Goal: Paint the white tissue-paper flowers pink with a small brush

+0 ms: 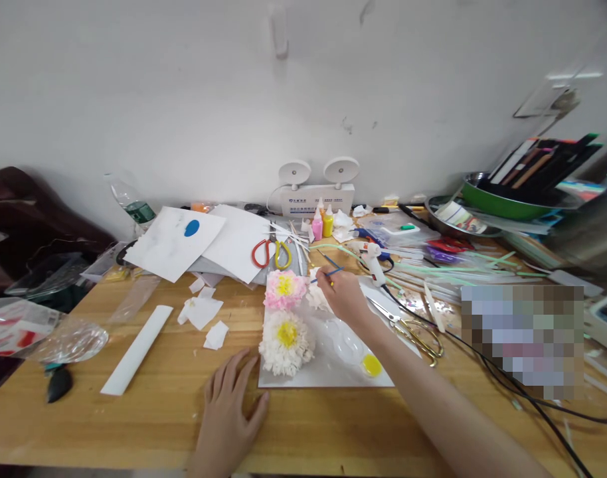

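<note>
My right hand (344,293) is closed in a pinch on a thin blue paintbrush (327,272), over a white paper flower that it partly hides. A pink flower with a yellow centre (284,289) and a white flower with a yellow centre (286,341) lie to its left. All rest on a white sheet (328,372), which also carries a clear palette with a yellow paint blob (371,364). My left hand (230,410) lies flat on the wooden table (159,411), fingers spread, touching the sheet's near left corner.
Scissors with red and yellow handles (270,253), pink and yellow paint bottles (322,222), a glue gun (376,263), gold scissors (417,332), white paper sheets (176,242), a white strip (137,349), paper scraps, a water bottle (132,202), sticks, bowls and cables crowd the table.
</note>
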Tool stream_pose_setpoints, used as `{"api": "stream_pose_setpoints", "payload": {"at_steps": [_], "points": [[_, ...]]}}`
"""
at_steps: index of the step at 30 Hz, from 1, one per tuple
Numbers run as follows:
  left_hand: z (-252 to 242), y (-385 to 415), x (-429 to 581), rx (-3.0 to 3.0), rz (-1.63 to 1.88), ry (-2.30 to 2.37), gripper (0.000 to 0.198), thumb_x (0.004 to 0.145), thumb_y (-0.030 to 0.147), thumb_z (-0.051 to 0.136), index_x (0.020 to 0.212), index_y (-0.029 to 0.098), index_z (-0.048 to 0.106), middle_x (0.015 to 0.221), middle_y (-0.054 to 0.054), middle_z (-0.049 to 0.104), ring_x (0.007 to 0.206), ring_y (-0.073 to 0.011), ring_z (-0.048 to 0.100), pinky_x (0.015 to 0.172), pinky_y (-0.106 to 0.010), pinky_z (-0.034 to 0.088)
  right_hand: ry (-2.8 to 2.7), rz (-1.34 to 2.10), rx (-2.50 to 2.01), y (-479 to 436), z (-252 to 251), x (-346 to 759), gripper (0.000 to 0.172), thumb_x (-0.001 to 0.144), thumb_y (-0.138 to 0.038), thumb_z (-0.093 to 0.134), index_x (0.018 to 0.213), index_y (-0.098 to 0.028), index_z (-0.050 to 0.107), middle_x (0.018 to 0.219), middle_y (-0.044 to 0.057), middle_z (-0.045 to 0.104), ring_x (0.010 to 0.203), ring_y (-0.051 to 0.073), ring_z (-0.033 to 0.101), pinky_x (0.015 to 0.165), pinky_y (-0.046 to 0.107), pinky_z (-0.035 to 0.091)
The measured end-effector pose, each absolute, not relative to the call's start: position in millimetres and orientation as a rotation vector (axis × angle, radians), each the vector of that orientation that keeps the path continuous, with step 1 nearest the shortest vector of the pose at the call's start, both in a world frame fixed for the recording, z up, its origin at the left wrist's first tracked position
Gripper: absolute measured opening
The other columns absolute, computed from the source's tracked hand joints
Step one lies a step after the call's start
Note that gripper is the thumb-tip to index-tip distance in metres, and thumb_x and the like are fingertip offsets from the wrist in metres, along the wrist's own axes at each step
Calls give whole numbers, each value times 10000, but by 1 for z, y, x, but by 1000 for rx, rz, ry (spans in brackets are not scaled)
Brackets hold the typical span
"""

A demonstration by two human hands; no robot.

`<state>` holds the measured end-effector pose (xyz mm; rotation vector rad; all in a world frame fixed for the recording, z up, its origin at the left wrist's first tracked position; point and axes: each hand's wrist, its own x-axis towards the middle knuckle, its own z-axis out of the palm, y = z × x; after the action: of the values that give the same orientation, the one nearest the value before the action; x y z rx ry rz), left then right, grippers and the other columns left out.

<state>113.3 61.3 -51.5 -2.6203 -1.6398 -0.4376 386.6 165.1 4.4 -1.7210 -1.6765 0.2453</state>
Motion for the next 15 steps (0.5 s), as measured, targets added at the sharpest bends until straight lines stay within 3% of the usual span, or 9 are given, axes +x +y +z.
{"api": "stream_pose_setpoints", "payload": {"at_steps": [6, 11, 15], "points": [[-52, 62, 113, -2628, -396, -1700, 454, 842, 353, 468, 1284, 250, 460, 1341, -55, 444, 1209, -242, 397, 959, -425, 345, -1635, 273, -1681, 166, 4, 388, 251, 878, -251, 401, 731, -185, 593, 640, 55, 664, 645, 176, 619, 621, 257, 372], [-52, 62, 113, -2635, -418, -1696, 451, 845, 345, 470, 1288, 260, 451, 1339, -46, 445, 1210, -240, 399, 952, -423, 356, -1586, 329, -1623, 174, 5, 385, 261, 885, -273, 380, 851, -176, 620, 758, 67, 694, 702, 177, 628, 648, 257, 391], [-52, 62, 113, -2627, -427, -1687, 458, 840, 340, 474, 1288, 252, 450, 1328, -52, 456, 1197, -241, 411, 946, -418, 355, -1576, 435, -1588, 182, 3, 382, 254, 853, -247, 396, 779, -179, 629, 697, 44, 685, 640, 161, 619, 600, 242, 394]]}}
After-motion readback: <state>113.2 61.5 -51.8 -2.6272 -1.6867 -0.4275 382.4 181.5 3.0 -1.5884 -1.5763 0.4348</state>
